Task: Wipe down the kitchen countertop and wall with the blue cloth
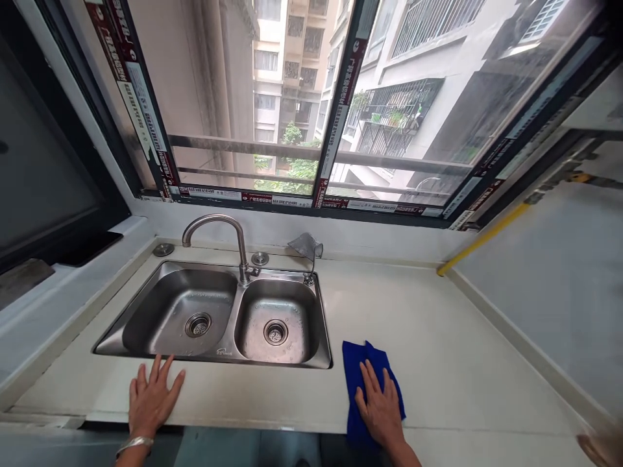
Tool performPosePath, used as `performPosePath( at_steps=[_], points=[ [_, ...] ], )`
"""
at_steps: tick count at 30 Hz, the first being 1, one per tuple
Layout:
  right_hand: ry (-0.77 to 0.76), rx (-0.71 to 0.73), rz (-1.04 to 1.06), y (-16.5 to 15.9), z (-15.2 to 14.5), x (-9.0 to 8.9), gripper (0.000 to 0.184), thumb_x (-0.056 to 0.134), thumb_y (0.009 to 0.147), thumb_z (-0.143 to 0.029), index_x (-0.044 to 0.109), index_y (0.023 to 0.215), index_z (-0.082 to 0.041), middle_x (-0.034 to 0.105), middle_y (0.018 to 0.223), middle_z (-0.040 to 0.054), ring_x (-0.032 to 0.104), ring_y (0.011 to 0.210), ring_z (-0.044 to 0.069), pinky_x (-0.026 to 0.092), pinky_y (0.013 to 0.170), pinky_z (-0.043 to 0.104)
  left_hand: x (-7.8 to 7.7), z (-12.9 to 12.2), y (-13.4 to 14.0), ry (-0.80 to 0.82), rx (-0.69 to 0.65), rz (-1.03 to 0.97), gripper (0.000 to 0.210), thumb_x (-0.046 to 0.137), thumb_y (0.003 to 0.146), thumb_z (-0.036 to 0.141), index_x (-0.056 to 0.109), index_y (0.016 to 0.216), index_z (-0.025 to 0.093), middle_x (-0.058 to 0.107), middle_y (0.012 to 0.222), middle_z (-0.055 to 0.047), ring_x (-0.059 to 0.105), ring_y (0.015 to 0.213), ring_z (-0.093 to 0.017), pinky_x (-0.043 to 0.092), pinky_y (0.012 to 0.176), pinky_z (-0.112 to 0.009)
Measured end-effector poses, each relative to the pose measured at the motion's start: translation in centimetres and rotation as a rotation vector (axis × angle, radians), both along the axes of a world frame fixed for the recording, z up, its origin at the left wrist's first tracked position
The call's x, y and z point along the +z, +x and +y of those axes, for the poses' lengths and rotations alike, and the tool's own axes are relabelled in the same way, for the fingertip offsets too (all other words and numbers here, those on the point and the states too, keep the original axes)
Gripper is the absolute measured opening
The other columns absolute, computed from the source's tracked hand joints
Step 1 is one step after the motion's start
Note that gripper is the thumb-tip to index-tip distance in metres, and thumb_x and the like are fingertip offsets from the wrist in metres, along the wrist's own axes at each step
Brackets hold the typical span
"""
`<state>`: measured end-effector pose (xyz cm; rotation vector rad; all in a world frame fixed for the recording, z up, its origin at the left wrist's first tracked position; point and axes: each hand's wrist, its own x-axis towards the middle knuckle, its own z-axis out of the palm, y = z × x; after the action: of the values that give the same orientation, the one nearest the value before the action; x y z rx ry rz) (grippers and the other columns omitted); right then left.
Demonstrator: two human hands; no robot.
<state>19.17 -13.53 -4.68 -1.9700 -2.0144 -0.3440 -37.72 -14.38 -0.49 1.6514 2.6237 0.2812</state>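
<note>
My right hand (378,403) lies flat on a dark blue cloth (357,364), fingers stretched out over it. The cloth is spread on the pale countertop (248,402) right of the sink, and its lower end hangs over the front edge. With fingers spread, my left hand (152,397) rests on the counter in front of the larger basin (165,318). It holds nothing, and a silver bracelet (136,443) circles the wrist. To the right of that basin is a smaller basin (275,311) of the same steel sink.
A curved faucet (242,243) rises behind the sink. A soap dispenser (308,277) stands at the back right corner, a crumpled grey piece (306,246) above it. Two round metal strainers (163,249) sit behind the basins. A yellow pipe (481,240) meets the counter at the back right.
</note>
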Motion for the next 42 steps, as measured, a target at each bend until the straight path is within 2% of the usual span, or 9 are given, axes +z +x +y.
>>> performPosePath(
  at_steps=[4,8,12,18,22,27,32,38,42],
  points=[
    [0.023,-0.145,0.03,0.8,3.0,-0.1,0.064,0.028,0.094,-0.041,0.036,0.153,-0.018,0.036,0.159,0.0049,0.015,0.15,0.043,0.028,0.116,0.062,-0.3,0.1,0.2,0.064,0.008,0.033,0.068,0.029,0.092,0.057,0.046,0.148,0.021,0.032,0.163,-0.008,0.016,0.152,-0.039,0.018,0.121,-0.058],
    [0.069,-0.259,0.072,0.2,7.2,0.7,0.066,0.03,0.092,-0.04,0.032,0.155,-0.02,0.04,0.157,0.0107,0.016,0.147,0.049,0.028,0.11,0.07,-0.2,0.1,0.3,0.069,0.001,0.038,0.067,0.031,0.092,0.057,0.049,0.146,0.021,0.035,0.162,-0.006,0.018,0.152,-0.037,0.018,0.122,-0.056],
    [0.089,-0.298,0.108,-0.1,12.0,1.2,0.069,0.033,0.09,-0.038,0.029,0.156,-0.021,0.043,0.153,0.0152,0.02,0.144,0.05,0.031,0.103,0.073,0.0,0.1,0.4,0.042,0.025,0.029,0.065,0.032,0.092,0.056,0.05,0.145,0.023,0.036,0.162,-0.005,0.017,0.152,-0.036,0.018,0.122,-0.056],
    [0.067,-0.323,0.117,-0.7,19.2,1.6,0.066,0.031,0.091,-0.039,0.041,0.151,-0.014,0.046,0.151,0.0171,0.023,0.141,0.051,0.03,0.104,0.072,0.1,0.1,0.4,0.022,0.03,0.039,0.065,0.033,0.092,0.058,0.051,0.144,0.024,0.037,0.161,-0.006,0.018,0.153,-0.034,0.019,0.122,-0.055],
    [0.018,-0.347,0.119,-1.6,23.8,2.0,0.066,0.033,0.089,-0.037,0.041,0.151,-0.016,0.043,0.153,0.017,0.023,0.14,0.053,0.031,0.101,0.073,0.0,0.1,0.2,-0.013,0.031,0.022,0.065,0.034,0.091,0.06,0.052,0.143,0.025,0.036,0.161,-0.006,0.016,0.154,-0.033,0.02,0.123,-0.055],
    [-0.069,-0.274,0.103,-2.9,28.9,1.8,0.065,0.031,0.09,-0.037,0.037,0.153,-0.021,0.042,0.154,0.0135,0.022,0.141,0.05,0.03,0.103,0.072,-0.1,0.1,0.2,-0.04,0.046,0.033,0.066,0.033,0.091,0.06,0.051,0.144,0.025,0.036,0.161,-0.005,0.014,0.154,-0.032,0.019,0.123,-0.054],
    [-0.133,-0.173,0.073,-5.4,32.6,1.7,0.064,0.03,0.093,-0.04,0.032,0.155,-0.023,0.037,0.158,0.0085,0.018,0.143,0.048,0.025,0.109,0.067,-0.1,0.1,0.4,-0.047,0.044,0.05,0.065,0.032,0.092,0.059,0.05,0.145,0.023,0.035,0.162,-0.005,0.014,0.154,-0.032,0.017,0.124,-0.054],
    [-0.216,0.051,-0.114,-8.0,35.3,2.2,0.065,0.038,0.092,-0.041,0.033,0.155,-0.026,0.026,0.163,0.0038,0.013,0.144,0.049,0.022,0.111,0.065,-0.1,0.0,0.3,-0.067,0.053,0.053,0.063,0.034,0.093,0.057,0.049,0.145,0.024,0.035,0.162,-0.004,0.014,0.154,-0.032,0.019,0.124,-0.055],
    [-0.217,0.078,-0.098,-7.9,35.5,2.0,0.064,0.04,0.092,-0.038,0.034,0.154,-0.025,0.025,0.164,0.0023,0.01,0.144,0.049,0.02,0.113,0.064,0.1,0.1,0.3,-0.075,0.057,0.058,0.063,0.033,0.094,0.056,0.049,0.145,0.023,0.037,0.161,-0.006,0.015,0.154,-0.032,0.02,0.123,-0.054]
  ],
)
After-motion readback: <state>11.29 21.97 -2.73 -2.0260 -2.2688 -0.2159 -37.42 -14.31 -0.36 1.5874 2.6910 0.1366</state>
